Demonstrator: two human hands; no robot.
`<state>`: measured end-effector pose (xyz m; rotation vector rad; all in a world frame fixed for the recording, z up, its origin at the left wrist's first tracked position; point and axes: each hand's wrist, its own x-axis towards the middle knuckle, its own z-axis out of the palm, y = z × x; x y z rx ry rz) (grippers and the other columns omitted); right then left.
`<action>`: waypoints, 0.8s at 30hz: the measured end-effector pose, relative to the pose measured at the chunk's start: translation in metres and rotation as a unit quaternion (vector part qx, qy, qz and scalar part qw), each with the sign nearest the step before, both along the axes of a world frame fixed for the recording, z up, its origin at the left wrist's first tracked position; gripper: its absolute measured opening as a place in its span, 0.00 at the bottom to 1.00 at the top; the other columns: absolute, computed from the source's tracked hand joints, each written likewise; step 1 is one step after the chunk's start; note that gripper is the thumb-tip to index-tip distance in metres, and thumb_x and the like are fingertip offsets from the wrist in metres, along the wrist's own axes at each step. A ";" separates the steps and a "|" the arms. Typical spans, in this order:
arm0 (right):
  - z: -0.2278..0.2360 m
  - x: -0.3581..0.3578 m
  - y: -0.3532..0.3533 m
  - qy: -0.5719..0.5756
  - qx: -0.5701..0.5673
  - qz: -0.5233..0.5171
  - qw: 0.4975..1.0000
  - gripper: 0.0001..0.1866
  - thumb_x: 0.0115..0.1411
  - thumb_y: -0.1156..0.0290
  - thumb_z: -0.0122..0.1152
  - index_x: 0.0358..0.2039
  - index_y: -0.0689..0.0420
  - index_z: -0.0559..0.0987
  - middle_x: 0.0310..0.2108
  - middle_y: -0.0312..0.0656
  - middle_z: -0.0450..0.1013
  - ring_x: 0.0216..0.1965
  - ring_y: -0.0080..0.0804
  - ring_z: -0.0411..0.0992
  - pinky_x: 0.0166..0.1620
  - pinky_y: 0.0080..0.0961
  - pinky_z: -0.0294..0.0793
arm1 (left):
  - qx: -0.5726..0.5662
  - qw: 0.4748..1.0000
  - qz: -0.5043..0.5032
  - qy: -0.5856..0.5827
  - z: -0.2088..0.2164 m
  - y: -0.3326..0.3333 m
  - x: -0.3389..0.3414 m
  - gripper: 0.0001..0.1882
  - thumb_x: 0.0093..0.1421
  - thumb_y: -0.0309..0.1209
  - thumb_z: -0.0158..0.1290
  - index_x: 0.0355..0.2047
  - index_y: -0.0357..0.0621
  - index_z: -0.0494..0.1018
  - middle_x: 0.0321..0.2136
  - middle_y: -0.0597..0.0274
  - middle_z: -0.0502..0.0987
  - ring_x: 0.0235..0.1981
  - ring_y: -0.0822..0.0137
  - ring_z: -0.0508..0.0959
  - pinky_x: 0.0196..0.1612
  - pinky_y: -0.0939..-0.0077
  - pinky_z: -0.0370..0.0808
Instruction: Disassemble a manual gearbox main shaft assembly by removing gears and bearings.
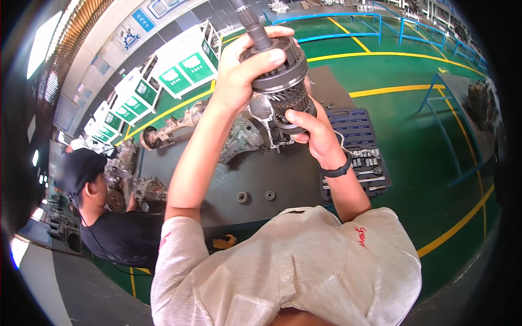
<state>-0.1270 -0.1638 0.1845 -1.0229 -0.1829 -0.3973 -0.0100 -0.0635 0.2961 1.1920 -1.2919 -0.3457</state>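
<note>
the gear shaft [281, 80] is held above the bench [217, 182], its long axis slanting from upper left to lower right; the left hand [239, 70] curls firmly round its wide upper part, the right hand [319, 135] clasps its lower end.

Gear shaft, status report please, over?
Left fingers gripping near splined end; right fingers, opposite end. Gear shaft held up over workbench. No obstruction visible.

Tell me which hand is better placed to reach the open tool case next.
Probably the right hand: it is nearer the tool case, which lies on that side. The left hand is farther off; both hold the gear shaft.
</note>
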 end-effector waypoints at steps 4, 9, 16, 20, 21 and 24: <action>0.022 -0.001 0.006 -0.018 0.017 0.010 1.000 0.25 0.53 0.64 0.68 0.50 0.57 0.73 0.27 0.28 0.72 0.17 0.08 0.57 0.18 0.10 0.48 | -0.047 0.995 -0.090 0.003 0.022 -0.007 0.005 0.37 0.54 0.49 0.56 0.55 0.29 0.68 0.48 0.43 0.75 0.51 0.47 0.76 0.57 0.55 0.73; 0.042 -0.008 0.007 -0.033 0.051 0.061 0.996 0.20 0.55 0.63 0.67 0.45 0.57 0.75 0.26 0.27 0.70 0.16 0.08 0.55 0.17 0.11 0.48 | -0.079 0.988 -0.099 0.084 0.047 -0.015 -0.011 0.29 0.56 0.41 0.55 0.52 0.31 0.69 0.41 0.44 0.77 0.45 0.51 0.79 0.50 0.58 0.76; 0.069 -0.012 0.009 -0.037 0.035 0.041 0.998 0.14 0.57 0.58 0.66 0.32 0.53 0.73 0.20 0.27 0.66 0.13 0.10 0.53 0.15 0.13 0.47 | -0.159 0.972 0.067 0.162 0.071 -0.017 -0.037 0.19 0.60 0.31 0.57 0.50 0.36 0.72 0.42 0.54 0.78 0.42 0.61 0.79 0.48 0.64 0.77; 0.066 -0.017 0.007 -0.037 0.047 0.048 0.997 0.14 0.59 0.61 0.65 0.38 0.52 0.72 0.22 0.26 0.67 0.13 0.10 0.54 0.15 0.12 0.48 | -0.164 0.983 0.016 0.081 0.058 -0.013 -0.034 0.35 0.54 0.31 0.62 0.60 0.33 0.62 0.47 0.51 0.75 0.46 0.59 0.77 0.52 0.65 0.75; 0.064 -0.018 0.008 -0.033 0.045 0.044 0.997 0.14 0.59 0.62 0.65 0.40 0.53 0.72 0.23 0.26 0.67 0.13 0.10 0.55 0.15 0.12 0.48 | -0.147 0.988 -0.038 0.035 0.054 -0.009 -0.022 0.41 0.51 0.33 0.64 0.62 0.35 0.58 0.48 0.50 0.74 0.49 0.59 0.76 0.54 0.64 0.73; 0.060 -0.017 0.012 -0.029 0.055 0.072 0.995 0.13 0.60 0.63 0.63 0.41 0.53 0.71 0.23 0.27 0.67 0.14 0.10 0.56 0.15 0.12 0.49 | -0.111 0.992 -0.055 -0.007 0.048 -0.003 -0.015 0.53 0.47 0.41 0.67 0.67 0.42 0.48 0.53 0.37 0.71 0.54 0.42 0.75 0.59 0.51 0.72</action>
